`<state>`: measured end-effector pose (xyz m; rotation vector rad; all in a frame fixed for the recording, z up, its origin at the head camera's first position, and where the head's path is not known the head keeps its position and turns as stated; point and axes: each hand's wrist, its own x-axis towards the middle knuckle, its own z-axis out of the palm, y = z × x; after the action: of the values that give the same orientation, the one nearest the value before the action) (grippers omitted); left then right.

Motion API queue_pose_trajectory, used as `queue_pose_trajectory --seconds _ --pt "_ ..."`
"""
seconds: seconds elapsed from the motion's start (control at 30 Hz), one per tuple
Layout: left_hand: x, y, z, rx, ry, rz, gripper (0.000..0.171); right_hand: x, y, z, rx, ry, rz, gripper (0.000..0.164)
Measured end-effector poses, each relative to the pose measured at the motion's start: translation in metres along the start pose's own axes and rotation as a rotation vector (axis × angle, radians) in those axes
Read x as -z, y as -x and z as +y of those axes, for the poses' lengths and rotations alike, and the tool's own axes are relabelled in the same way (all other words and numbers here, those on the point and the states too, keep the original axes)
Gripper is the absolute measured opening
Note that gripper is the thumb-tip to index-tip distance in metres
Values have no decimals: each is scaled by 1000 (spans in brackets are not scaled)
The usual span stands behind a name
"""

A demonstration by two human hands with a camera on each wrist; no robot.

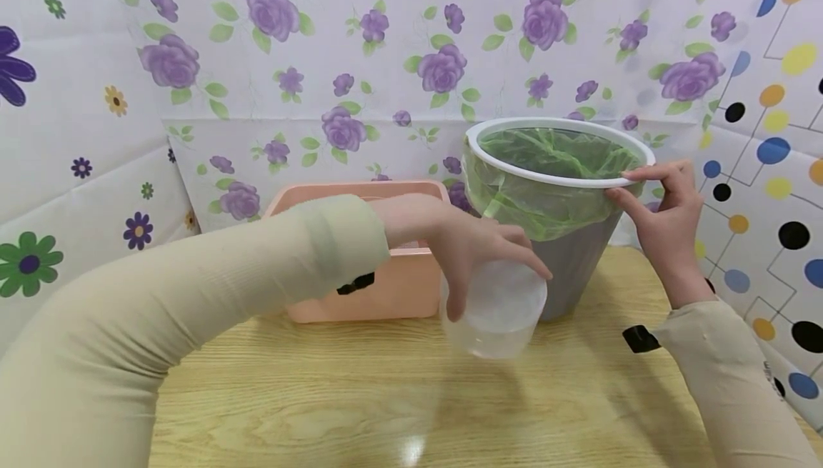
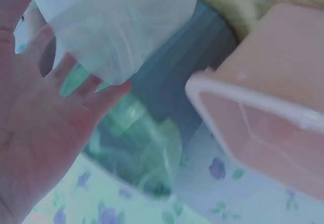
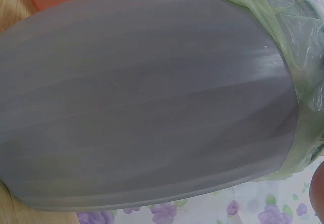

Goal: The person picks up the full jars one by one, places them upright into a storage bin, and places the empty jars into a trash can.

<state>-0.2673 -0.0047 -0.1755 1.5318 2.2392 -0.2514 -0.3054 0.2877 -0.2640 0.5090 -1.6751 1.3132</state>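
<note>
In the head view my left hand [image 1: 477,243] grips a round, translucent plastic tub [image 1: 504,307] from above, fingers spread round its side. The tub is tilted, in front of a grey trash can [image 1: 572,261]. A green bag [image 1: 536,209] lines the can and folds over its outside, beneath a white rim ring [image 1: 559,181]. With thumb and fingers my right hand [image 1: 675,221] pinches that rim at its right side. The left wrist view shows the tub [image 2: 126,27] beyond the left fingers. Only a sliver of the right hand [image 3: 318,188] appears in the right wrist view.
A pink plastic bin [image 1: 386,286] stands left of the trash can, partly hidden behind the left forearm. Both stand on a wood-grain table [image 1: 308,396]. Flower-patterned sheeting [image 1: 386,75] covers the back, and a dotted sheet [image 1: 765,203] is at the right.
</note>
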Motion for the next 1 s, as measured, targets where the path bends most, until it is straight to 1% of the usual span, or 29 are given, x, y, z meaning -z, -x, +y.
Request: queue_pose_trajectory --seconds 0.1,0.2,0.33,0.47,0.63,0.73,0.9,1.0 --pt "11 9 -1 30 19 -4 113 0 0 1 -14 8 0 24" --pt "20 19 -3 41 18 -8 113 1 1 1 -29 28 -3 25" --pt "32 32 -3 56 10 15 112 1 1 2 -43 44 -6 26" --pt "47 43 -1 90 -16 29 112 1 1 3 -46 52 -5 26" --pt "64 54 5 143 -70 2 111 2 0 5 -45 64 -1 27" --pt "73 59 7 163 -74 0 111 1 0 5 -38 68 0 27" --pt "90 69 7 179 -23 37 113 1 1 4 -23 69 -1 27" --pt "104 77 5 196 -1 91 115 1 1 4 -24 70 4 27"
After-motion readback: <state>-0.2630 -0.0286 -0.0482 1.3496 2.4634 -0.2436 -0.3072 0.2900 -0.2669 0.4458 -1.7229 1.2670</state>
